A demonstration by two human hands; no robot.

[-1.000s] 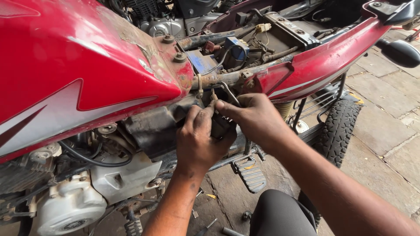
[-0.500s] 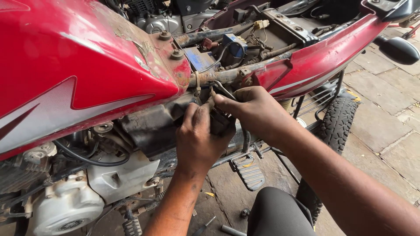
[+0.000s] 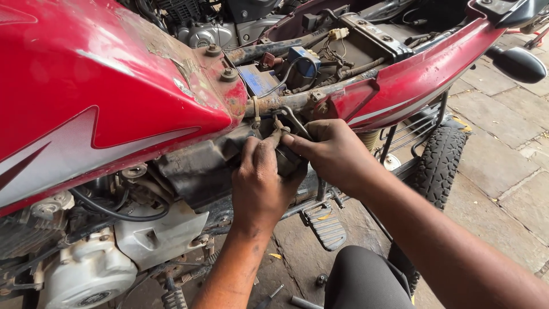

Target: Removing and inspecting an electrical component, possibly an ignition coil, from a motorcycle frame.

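**Both hands on the dark part under the tank's rear edge**

From my head camera, looking down: my left hand (image 3: 260, 186) is wrapped around a small dark part (image 3: 286, 160) tucked just beneath the back end of the red fuel tank (image 3: 86, 97), fingers curled and pressed against it. My right hand (image 3: 334, 154) comes in from the other side, thumb and forefinger pinching the top of the same part, close to a bent metal wire clip (image 3: 291, 120) that hangs from the rusty frame tube (image 3: 286, 102). The part sits between my hands, against the black side housing (image 3: 194, 169), and I cannot tell whether it is free or fastened.

The seat is already off: the blue battery (image 3: 257, 80) and loose wiring lie exposed in the open frame. The part itself is not yet out in the open. A footrest (image 3: 326, 226) juts below my wrists, the rear tyre (image 3: 437, 163) stands on the paved floor (image 3: 503, 171), and small loose pieces lie on the ground near my knee (image 3: 366, 280).
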